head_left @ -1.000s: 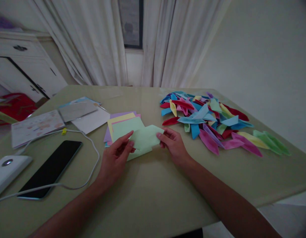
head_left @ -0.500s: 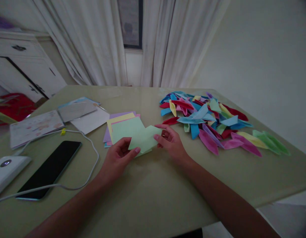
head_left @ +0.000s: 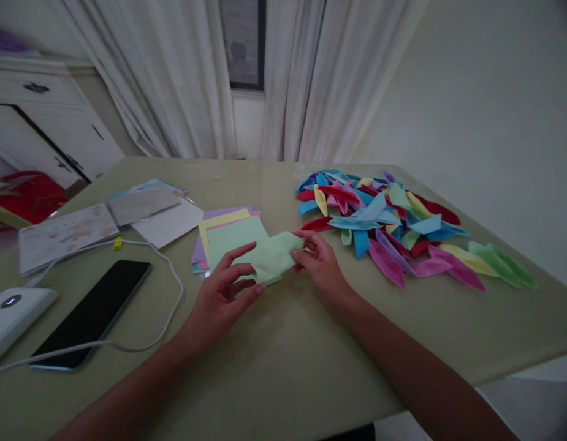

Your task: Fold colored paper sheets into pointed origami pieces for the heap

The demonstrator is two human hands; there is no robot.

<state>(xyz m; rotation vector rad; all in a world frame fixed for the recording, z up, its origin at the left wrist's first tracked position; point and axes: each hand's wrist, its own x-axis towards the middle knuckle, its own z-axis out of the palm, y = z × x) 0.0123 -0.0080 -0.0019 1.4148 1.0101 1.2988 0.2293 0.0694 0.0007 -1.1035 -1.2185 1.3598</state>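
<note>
One spread left hand (head_left: 221, 297) borders green paper (head_left: 277, 253) whose long axis slants up toward the right hand (head_left: 320, 264) pinching it.

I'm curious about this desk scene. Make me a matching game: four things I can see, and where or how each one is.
1. Green sheet
2. Phone
3. Folded papers
4. White box

A. Crossed by a cable
B. Cut off by the picture's left edge
C. In the right hand
D. Heaped at right

Pairs: 1-C, 2-A, 3-D, 4-B
</note>
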